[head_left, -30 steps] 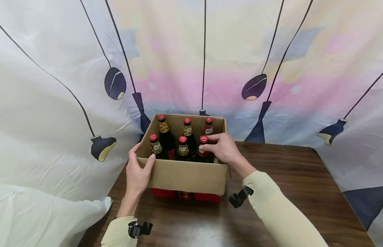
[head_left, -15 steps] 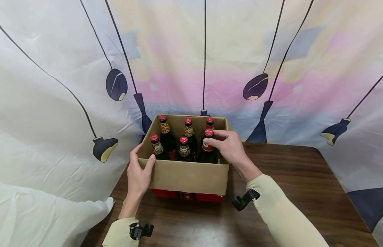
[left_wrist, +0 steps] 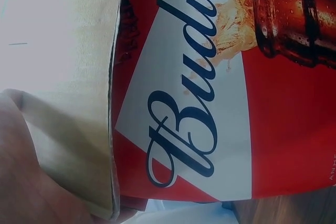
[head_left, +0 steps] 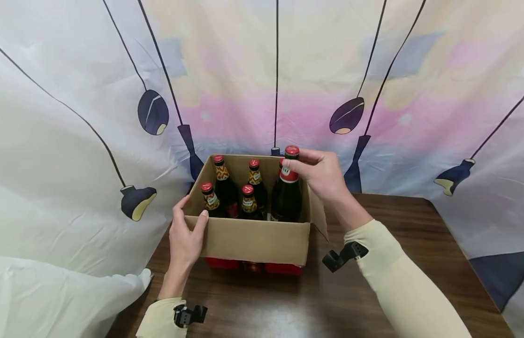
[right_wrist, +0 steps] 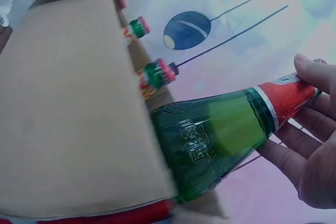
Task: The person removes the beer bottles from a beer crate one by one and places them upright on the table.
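Note:
An open cardboard box [head_left: 249,241] stands on the table, its top flaps folded out. My left hand [head_left: 187,241] grips its near left corner, thumb over the front flap. Between the thumb and fingers of my right hand [head_left: 327,176], a beer bottle [head_left: 286,199] is held by its red-labelled neck. It rises partly out of the box's right side, slightly tilted, its base hidden. Green glass shows on this bottle [right_wrist: 205,135] in the right wrist view. Several other red-capped bottles [head_left: 249,202] stand inside. The box's red printed side [left_wrist: 294,119] fills much of the left wrist view.
The dark wooden table [head_left: 397,263] extends to the right and in front of the box. Behind hangs a cloth backdrop [head_left: 228,70] with lamp drawings. White fabric [head_left: 67,291] bunches at the table's left edge. A side flap [head_left: 318,213] sticks out on the box's right.
My right hand has raised the near right bottle upward, so its dark body now shows above the front flap. The box's right flap has swung outward. My left hand keeps its grip on the corner.

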Tool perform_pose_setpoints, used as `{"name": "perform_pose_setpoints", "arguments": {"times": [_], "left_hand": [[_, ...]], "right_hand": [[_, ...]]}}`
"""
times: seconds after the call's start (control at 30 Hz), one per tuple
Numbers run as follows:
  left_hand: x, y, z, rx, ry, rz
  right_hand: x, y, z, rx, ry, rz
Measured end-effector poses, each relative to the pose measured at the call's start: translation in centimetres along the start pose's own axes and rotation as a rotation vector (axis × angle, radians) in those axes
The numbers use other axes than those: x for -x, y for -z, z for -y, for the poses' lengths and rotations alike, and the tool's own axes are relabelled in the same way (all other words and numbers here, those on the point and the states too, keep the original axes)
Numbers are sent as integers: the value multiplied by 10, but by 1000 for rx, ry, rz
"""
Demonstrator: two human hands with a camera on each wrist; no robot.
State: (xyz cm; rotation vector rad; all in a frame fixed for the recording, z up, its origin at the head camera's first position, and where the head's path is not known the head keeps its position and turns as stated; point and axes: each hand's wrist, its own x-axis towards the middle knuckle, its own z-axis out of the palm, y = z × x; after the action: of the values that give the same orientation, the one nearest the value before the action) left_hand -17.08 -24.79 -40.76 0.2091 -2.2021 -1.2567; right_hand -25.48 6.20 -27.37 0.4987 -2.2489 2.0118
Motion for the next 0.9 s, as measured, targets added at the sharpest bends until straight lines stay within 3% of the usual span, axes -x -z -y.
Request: {"name": "perform_pose_setpoints", "arguments": {"times": [0.47, 0.73, 0.9], "left_hand": [[-1, 1, 2, 3, -2, -8], [-2, -1, 3, 14, -21, 4], [-2, 0, 5, 11, -27, -15]], "right_hand": [[-16, 18, 89, -145, 47, -49], [-16, 55, 139, -280, 119, -146], [-16, 81, 154, -338, 141, -168]]}}
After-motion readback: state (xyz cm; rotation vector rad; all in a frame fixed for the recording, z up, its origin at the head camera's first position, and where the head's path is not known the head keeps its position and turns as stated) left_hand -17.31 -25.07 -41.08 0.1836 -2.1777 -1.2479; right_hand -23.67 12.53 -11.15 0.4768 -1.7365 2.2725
